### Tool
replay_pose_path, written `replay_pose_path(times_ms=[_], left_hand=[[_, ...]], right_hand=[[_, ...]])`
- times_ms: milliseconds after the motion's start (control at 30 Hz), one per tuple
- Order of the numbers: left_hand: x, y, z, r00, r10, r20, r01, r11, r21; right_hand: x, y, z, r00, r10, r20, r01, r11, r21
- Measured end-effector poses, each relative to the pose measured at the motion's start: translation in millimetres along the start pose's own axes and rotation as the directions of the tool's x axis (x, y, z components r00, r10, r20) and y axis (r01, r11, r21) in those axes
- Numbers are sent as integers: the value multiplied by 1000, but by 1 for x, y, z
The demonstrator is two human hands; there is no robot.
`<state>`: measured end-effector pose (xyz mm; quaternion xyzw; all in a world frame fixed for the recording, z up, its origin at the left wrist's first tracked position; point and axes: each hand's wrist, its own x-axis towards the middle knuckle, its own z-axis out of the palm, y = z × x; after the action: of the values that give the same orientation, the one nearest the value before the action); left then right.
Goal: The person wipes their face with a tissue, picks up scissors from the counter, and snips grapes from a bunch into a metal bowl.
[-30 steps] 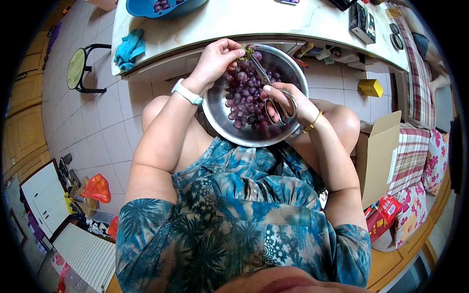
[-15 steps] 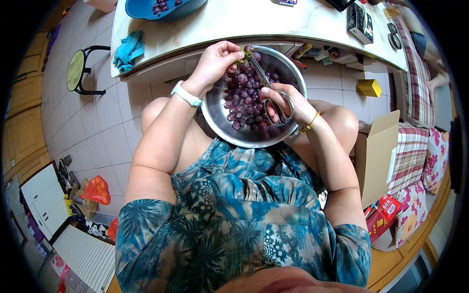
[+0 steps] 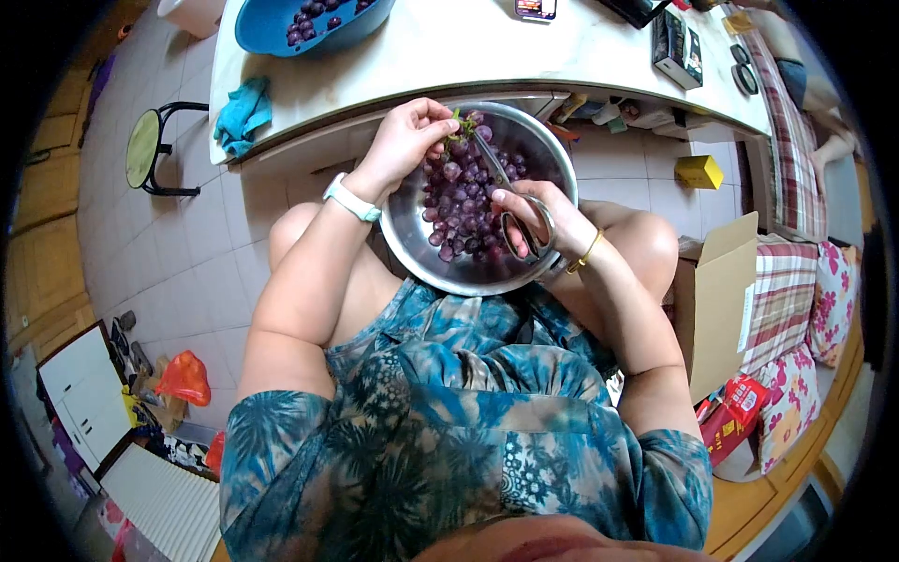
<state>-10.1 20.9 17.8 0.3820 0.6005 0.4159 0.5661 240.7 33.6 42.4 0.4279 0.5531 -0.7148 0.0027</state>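
Observation:
A steel bowl (image 3: pixel 419 251) rests on my lap, holding many purple grapes (image 3: pixel 457 201). My left hand (image 3: pixel 412 136), with a pale watch on its wrist, pinches a green grape stem (image 3: pixel 461 125) over the bowl's far side. Some grapes hang on that stem. In my right hand (image 3: pixel 543 215) is a pair of scissors (image 3: pixel 493 164), my fingers through the handle loops. The blades point up and left, with their tips at the stem near my left fingers. Whether the blades are parted is too small to tell.
A white table (image 3: pixel 393 56) stands ahead, bearing a blue basin (image 3: pixel 272 36) with grapes, a teal cloth (image 3: pixel 243 114), a phone (image 3: pixel 536 8) and a black box (image 3: pixel 676 50). A stool (image 3: pixel 143 148) is at left, a cardboard box (image 3: pixel 716 309) at right. Another person's leg (image 3: pixel 824 117) shows far right.
The view has shifted slightly, showing more of the table. Both hands keep nearly the same places over the bowl, the scissors' tips still by the stem.

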Motion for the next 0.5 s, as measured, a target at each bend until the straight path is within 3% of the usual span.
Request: replay_pose_path(times_ms=[500], left_hand=[[-6, 1, -1, 997, 11, 75, -13, 1000, 25]], right_hand=[[-10, -5, -2, 997, 70, 28, -69, 996, -57]])
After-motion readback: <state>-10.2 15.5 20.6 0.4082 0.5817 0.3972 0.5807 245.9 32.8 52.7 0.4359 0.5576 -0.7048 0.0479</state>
